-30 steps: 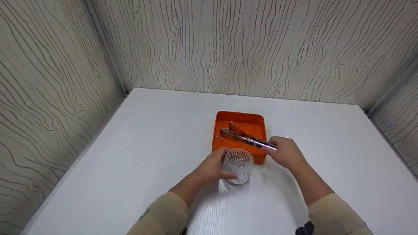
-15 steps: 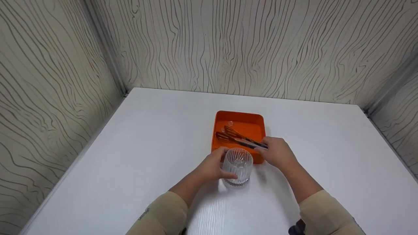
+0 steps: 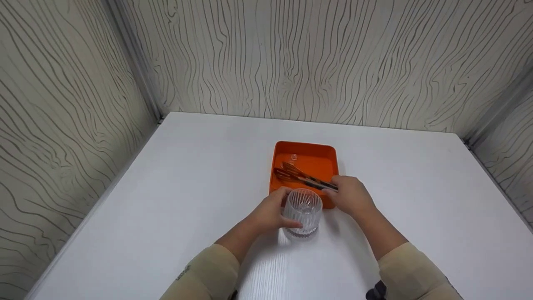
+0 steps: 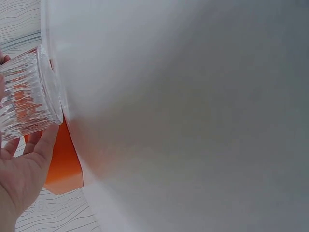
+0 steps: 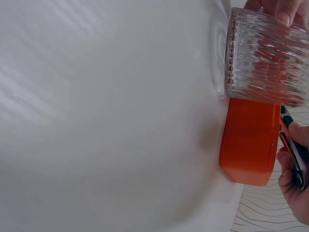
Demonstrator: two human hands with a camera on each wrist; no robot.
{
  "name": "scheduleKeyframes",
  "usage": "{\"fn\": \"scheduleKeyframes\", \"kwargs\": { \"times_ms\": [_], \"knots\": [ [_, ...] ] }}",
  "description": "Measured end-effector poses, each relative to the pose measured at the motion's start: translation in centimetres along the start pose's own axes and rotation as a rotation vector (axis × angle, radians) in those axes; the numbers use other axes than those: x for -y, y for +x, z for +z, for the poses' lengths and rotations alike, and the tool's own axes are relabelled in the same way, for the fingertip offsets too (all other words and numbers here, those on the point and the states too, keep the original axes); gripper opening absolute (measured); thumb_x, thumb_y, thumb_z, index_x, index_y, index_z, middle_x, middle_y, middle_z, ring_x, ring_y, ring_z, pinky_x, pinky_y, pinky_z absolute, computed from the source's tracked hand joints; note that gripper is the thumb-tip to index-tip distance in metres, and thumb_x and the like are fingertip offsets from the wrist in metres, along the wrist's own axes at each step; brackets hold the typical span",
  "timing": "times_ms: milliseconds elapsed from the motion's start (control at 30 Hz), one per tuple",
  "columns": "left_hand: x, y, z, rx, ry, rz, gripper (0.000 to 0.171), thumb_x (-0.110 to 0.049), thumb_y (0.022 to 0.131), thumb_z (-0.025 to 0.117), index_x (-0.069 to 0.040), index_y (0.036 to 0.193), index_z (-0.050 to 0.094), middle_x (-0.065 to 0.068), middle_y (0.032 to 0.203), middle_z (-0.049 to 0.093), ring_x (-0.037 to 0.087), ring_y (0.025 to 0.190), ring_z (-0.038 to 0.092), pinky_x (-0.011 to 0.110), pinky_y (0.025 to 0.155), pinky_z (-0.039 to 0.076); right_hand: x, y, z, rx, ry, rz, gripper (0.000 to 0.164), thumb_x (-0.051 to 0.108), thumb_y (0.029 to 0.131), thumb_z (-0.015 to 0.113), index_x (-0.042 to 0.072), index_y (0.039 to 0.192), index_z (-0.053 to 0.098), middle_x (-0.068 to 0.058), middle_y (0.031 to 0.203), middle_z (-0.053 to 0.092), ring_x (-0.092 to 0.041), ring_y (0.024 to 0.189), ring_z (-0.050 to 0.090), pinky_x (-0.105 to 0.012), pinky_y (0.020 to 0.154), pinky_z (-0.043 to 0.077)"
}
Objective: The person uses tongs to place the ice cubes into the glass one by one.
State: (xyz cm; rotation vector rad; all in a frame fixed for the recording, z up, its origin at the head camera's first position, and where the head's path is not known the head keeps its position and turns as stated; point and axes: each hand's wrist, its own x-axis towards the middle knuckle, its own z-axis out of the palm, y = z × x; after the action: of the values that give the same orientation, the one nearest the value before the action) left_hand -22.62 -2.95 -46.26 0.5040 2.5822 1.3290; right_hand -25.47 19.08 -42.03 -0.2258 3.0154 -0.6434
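A ribbed clear glass [image 3: 304, 212] stands upright on the table, just in front of an orange tray [image 3: 325, 154]. My left hand [image 3: 268, 210] grips the glass from its left side, thumb across the front. Kitchen tongs [image 3: 306, 179] reach down into the tray, their slotted ends low over its left part. At the tray's right edge my right hand [image 3: 352, 193] holds the tongs by the handle end. Small clear pieces [image 3: 294, 157] lie in the tray's upper left. In the right wrist view the tongs' handles [image 5: 295, 159] show between fingers and thumb.
White tabletop [image 3: 200, 175] surrounds the tray and glass. Behind it rises a wood-grain patterned wall [image 3: 266, 62], with another patterned wall [image 3: 62, 125] at the left.
My right hand has moved left and lowered the tongs into the tray, and their ends have shifted toward its lower left. The left hand and the glass have stayed in place.
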Motion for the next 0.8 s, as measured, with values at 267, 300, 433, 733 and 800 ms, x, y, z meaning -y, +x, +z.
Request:
{"fn": "scheduleKeyframes", "kwargs": {
  "times_ms": [267,300,433,733,800],
  "knots": [
    [-0.05,0.01,0.07,-0.002,-0.002,-0.032,0.075,-0.037,0.059,0.084,-0.026,0.121,0.043,-0.011,0.115,0.051,0.010,0.108,0.050,0.032,0.096,0.042,0.07,-0.12,-0.01,0.003,0.007,0.002,0.021,0.028,0.085,0.065,0.011,0.078,0.054,-0.003,0.065,0.048,-0.020,0.063,0.046,-0.028,0.055,0.039],
    [-0.06,0.01,0.08,-0.003,-0.005,-0.034,0.075,-0.037,0.059,0.084,-0.026,0.121,0.043,-0.011,0.115,0.051,0.010,0.108,0.050,0.032,0.097,0.042,0.06,-0.13,0.00,0.005,0.009,0.006,0.021,0.028,0.085,0.065,0.011,0.078,0.055,-0.003,0.065,0.049,-0.020,0.063,0.046,-0.028,0.055,0.039],
    [-0.07,-0.01,0.10,-0.003,-0.014,-0.043,0.075,-0.037,0.059,0.084,-0.027,0.121,0.043,-0.012,0.116,0.051,0.010,0.108,0.050,0.032,0.097,0.041,-0.02,-0.15,0.01,0.006,0.010,0.010,0.020,0.026,0.085,0.065,0.010,0.078,0.055,-0.003,0.065,0.049,-0.020,0.063,0.046,-0.028,0.055,0.039],
    [-0.23,-0.02,0.11,-0.001,-0.036,-0.066,0.073,-0.036,0.060,0.083,-0.028,0.121,0.043,-0.012,0.116,0.052,0.011,0.110,0.050,0.034,0.097,0.041,-0.20,-0.34,-0.25,0.004,0.029,0.028,0.018,0.025,0.085,0.065,0.011,0.078,0.057,-0.003,0.065,0.051,-0.020,0.062,0.047,-0.028,0.055,0.040],
    [-0.26,-0.02,0.17,-0.001,-0.034,-0.071,0.073,-0.037,0.060,0.083,-0.030,0.120,0.043,-0.013,0.116,0.052,0.011,0.110,0.050,0.034,0.097,0.042,-0.32,-0.37,-0.29,0.000,0.023,0.022,0.018,0.025,0.085,0.065,0.011,0.078,0.057,-0.003,0.064,0.050,-0.020,0.062,0.046,-0.028,0.055,0.040]
  ]
}}
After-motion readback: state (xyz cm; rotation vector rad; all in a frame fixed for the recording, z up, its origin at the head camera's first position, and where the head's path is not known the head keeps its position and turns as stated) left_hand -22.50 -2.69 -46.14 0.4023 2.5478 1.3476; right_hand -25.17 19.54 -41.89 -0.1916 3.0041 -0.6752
